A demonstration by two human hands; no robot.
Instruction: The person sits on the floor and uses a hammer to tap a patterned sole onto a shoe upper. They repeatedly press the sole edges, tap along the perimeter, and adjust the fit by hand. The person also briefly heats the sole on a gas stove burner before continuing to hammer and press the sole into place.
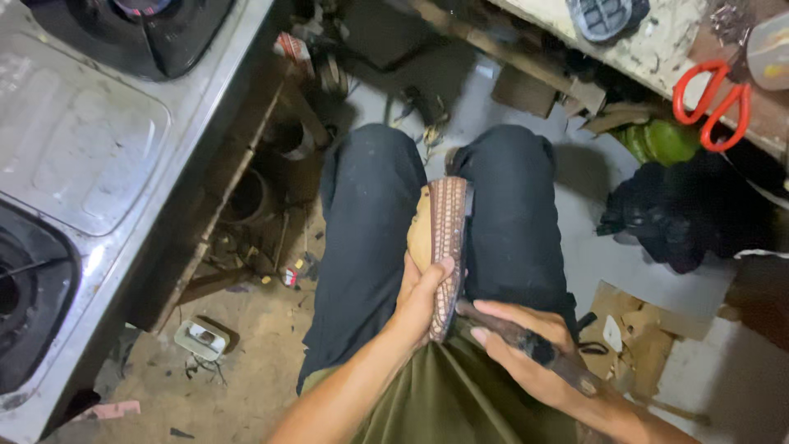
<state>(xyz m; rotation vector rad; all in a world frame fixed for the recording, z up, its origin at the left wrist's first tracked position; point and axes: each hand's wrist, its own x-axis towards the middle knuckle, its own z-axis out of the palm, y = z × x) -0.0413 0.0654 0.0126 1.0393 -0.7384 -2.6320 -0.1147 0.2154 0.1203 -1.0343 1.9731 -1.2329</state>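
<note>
Along the left edge runs a steel gas stove (90,140), its black burner (25,288) near the viewer and another at the top, with a stamped metal panel between them. Below its rim, on the dirt floor, lie a small open tin (201,337) and scattered scraps, and cans sit in the shadowed frame under the stove.

In the middle, the person sits with knees apart in dark trousers (362,230). The left hand (423,292) wraps around the heel end of a brown woven-pattern shoe (448,238), thumb pressed across the textured upper and fingers curled underneath, so the shoe stands on edge between the thighs with its toe pointing away. Held this way, the sole edge faces the other hand and the lap seems to brace it.

The right hand (526,349) is closed around the dark handle of a worn tool (534,345), whose front end meets the shoe near the heel, just below the left thumb; the working tip is hidden behind the shoe, so its kind cannot be told.

Further right, flattened cardboard (649,329) lies on the pale floor beside a heap of black cloth (682,214) and a green object (662,140). On the bench at the top right rest red-handled scissors (711,103).
</note>
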